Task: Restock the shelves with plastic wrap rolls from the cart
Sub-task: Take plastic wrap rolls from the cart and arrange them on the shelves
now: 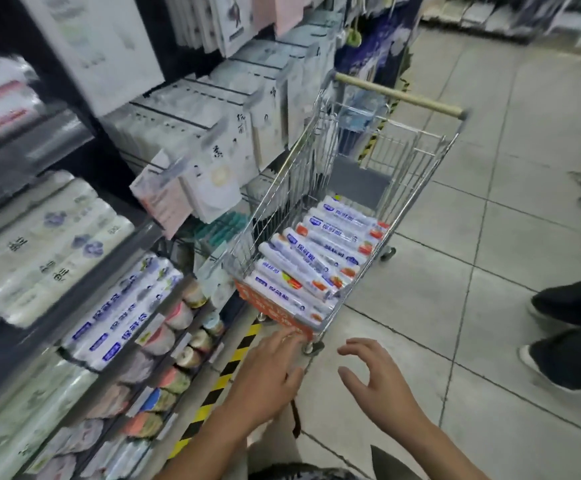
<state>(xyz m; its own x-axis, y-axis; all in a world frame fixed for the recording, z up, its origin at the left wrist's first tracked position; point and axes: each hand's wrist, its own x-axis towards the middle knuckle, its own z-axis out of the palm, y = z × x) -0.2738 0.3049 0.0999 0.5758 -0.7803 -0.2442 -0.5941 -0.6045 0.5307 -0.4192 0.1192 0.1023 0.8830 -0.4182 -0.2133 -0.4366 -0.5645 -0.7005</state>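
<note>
I see both hands empty — left hand (264, 372) fingers straight, right hand (375, 382) spread wide. Plastic wrap rolls (316, 258) fill the cart (420, 174), beside the shelves (115, 271).

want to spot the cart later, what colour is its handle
The handle is light tan, seen best in the head view.

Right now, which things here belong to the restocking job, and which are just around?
Job: plastic wrap rolls, wire cart, shelf, left hand, right hand.
Not job: tissue packs, hanging packets, hazard-striped floor tape, bystander's shoes.
</note>
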